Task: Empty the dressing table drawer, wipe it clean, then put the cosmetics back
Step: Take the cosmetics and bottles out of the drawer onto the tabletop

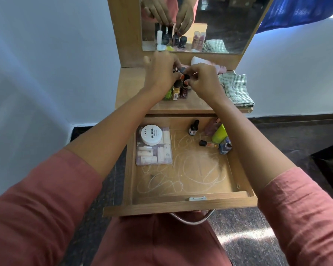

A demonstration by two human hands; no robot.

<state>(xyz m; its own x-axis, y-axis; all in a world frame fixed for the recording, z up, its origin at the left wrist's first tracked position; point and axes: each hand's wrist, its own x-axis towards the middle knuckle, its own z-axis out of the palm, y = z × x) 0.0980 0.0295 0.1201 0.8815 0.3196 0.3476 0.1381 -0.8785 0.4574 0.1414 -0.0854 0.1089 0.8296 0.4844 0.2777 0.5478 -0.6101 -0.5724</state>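
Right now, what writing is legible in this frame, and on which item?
"zudio": lid of the white tub in the drawer.
"NAIL POLISH": same lid; the smaller line beside it is too small to read.
Labels on the nail polish bottles on the tabletop: blurred, unreadable.

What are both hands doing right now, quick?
Left hand: closed on the yellow nail polish bottle, by its top.
Right hand: pinching the cap of the maroon nail polish bottle.
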